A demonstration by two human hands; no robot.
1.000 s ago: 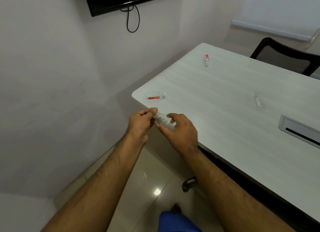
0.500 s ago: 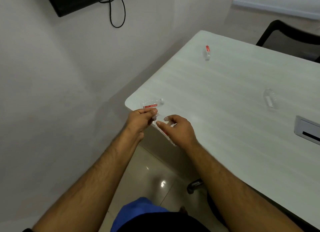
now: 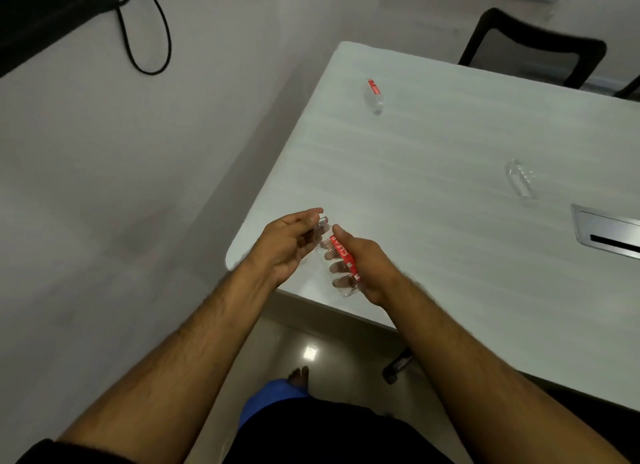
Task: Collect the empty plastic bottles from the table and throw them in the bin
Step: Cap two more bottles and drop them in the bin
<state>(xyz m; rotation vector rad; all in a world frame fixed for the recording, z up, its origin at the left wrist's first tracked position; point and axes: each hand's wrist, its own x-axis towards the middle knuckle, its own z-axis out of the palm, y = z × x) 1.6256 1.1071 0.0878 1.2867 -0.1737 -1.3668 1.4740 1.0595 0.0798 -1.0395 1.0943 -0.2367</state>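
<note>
Right hand [image 3: 372,267]: grip closed around a clear plastic bottle with a red label [image 3: 337,255], fingers seen through the plastic, thumb along the upper side. Bottle held just above the near left corner of the counter [image 3: 433,241], tilted, cap end pointing up and away toward the left hand.

Left hand [image 3: 287,245]: grip narrow, thumb and fingertips pinched at the cap end of the same bottle. Whether around the cap or merely touching it: cannot tell, blurred.

Second bottle with red label [image 3: 374,94]: lying on its side near the far left corner of the counter, well apart from both hands.

Third bottle, clear, no label visible [image 3: 521,179]: lying on its side toward the middle of the counter, near the far end of the metal cable box.

Metal cable box with dark slot [image 3: 609,235]: set flush in the counter at the right edge of the view.

Black chair [image 3: 533,49]: behind the far edge of the counter.

Black screen [image 3: 52,16]: mounted on the wall at upper left, black cable [image 3: 145,40] looping below it.

Glossy tiled floor [image 3: 311,349]: below the near edge of the counter, with a bright light reflection.

Blue cloth [image 3: 270,397]: low in the view between the forearms, beside bare toes [image 3: 299,375].
</note>
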